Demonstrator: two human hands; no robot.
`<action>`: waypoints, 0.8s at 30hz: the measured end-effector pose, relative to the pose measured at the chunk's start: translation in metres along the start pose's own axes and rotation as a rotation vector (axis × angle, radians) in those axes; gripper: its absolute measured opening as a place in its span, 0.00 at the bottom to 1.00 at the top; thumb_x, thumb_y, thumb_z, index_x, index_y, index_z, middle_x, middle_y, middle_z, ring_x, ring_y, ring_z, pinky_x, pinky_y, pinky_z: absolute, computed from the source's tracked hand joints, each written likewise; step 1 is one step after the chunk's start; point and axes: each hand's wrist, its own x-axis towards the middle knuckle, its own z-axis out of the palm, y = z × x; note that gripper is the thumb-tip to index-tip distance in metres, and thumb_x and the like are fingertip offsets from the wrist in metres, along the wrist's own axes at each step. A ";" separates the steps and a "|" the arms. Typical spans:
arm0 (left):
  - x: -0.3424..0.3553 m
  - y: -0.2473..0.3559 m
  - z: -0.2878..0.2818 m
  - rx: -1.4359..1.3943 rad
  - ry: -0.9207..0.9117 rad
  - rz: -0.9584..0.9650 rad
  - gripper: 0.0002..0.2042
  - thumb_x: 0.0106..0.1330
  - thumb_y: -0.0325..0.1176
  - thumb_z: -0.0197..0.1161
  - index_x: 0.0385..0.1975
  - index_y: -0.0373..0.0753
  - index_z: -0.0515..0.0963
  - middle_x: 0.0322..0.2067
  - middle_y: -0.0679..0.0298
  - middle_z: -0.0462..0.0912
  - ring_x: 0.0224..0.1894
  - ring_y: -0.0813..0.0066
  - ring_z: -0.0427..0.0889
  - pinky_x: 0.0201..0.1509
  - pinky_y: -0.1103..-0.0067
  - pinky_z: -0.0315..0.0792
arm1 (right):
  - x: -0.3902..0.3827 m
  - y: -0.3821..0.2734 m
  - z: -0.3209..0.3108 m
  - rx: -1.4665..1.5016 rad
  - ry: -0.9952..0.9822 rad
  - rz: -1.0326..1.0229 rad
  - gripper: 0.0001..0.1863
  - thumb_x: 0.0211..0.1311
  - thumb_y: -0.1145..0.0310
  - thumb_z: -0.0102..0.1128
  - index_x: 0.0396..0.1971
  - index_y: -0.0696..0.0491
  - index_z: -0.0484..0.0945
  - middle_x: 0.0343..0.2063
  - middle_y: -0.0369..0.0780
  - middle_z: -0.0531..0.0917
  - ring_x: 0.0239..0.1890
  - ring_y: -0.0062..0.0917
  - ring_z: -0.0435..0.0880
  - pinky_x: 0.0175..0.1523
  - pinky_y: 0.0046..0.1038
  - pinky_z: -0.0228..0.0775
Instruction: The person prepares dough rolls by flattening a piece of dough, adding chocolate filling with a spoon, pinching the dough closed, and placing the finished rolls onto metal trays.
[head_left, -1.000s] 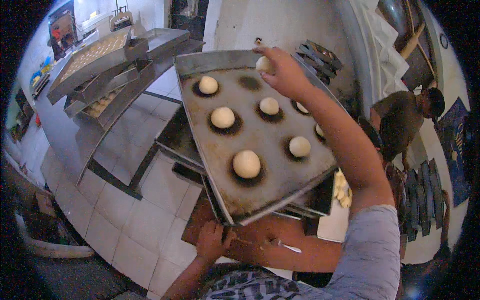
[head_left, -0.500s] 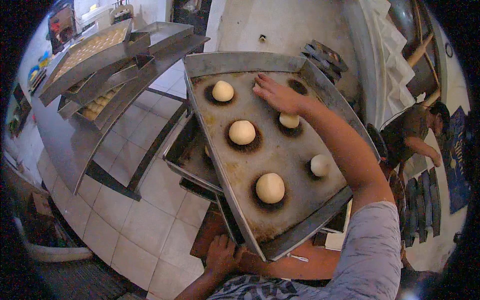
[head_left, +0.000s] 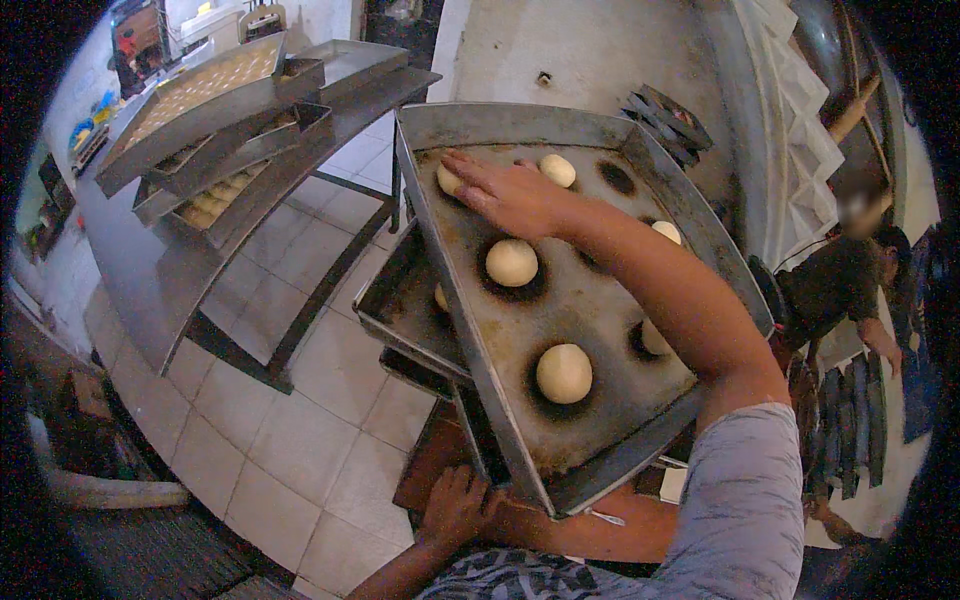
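Observation:
A deep metal baking tray (head_left: 610,410) sits tilted in front of me, holding several pale dough balls spaced apart on dark round stains. My right hand (head_left: 505,195) lies over the far-left dough ball (head_left: 449,178), fingers stretched out and covering part of it. Just right of that hand is another dough ball (head_left: 558,171), and a larger dough ball (head_left: 512,262) is nearer me. My forearm partly hides two dough balls on the right side. Low beside the tray's near-left corner, my left hand (head_left: 455,505) rests on a brown wooden edge, fingers apart, holding nothing visible.
Another metal tray (head_left: 410,320) lies beneath this one. On the left, a metal table (head_left: 160,270) carries stacked trays of small dough pieces (head_left: 215,195). A person (head_left: 835,285) stands at the right near a stack of dark trays (head_left: 850,430). Tiled floor (head_left: 300,430) shows at left.
My right hand has moved left, from the far-middle dough ball to the far-left one, uncovering the former. My left hand stays by the tray corner. The whole view has shifted slightly.

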 end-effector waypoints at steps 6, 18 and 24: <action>-0.001 0.001 0.002 -0.003 0.077 -0.013 0.14 0.53 0.43 0.60 0.23 0.35 0.75 0.26 0.53 0.71 0.31 0.56 0.71 0.33 0.67 0.69 | 0.016 -0.005 0.005 -0.035 -0.002 0.024 0.32 0.64 0.49 0.28 0.64 0.51 0.44 0.65 0.41 0.47 0.67 0.38 0.44 0.63 0.55 0.37; -0.008 -0.007 0.025 0.115 0.158 0.092 0.12 0.52 0.39 0.59 0.25 0.35 0.74 0.26 0.52 0.70 0.31 0.55 0.71 0.33 0.67 0.70 | 0.005 0.032 -0.030 0.292 0.347 0.025 0.36 0.62 0.41 0.23 0.63 0.50 0.49 0.65 0.39 0.46 0.68 0.33 0.39 0.65 0.50 0.32; -0.007 -0.005 0.019 0.095 0.186 0.078 0.13 0.52 0.40 0.59 0.28 0.35 0.74 0.27 0.52 0.70 0.33 0.53 0.71 0.34 0.64 0.70 | -0.033 0.029 -0.034 0.128 -0.090 0.419 0.35 0.62 0.42 0.24 0.62 0.51 0.54 0.65 0.40 0.49 0.67 0.37 0.42 0.67 0.41 0.33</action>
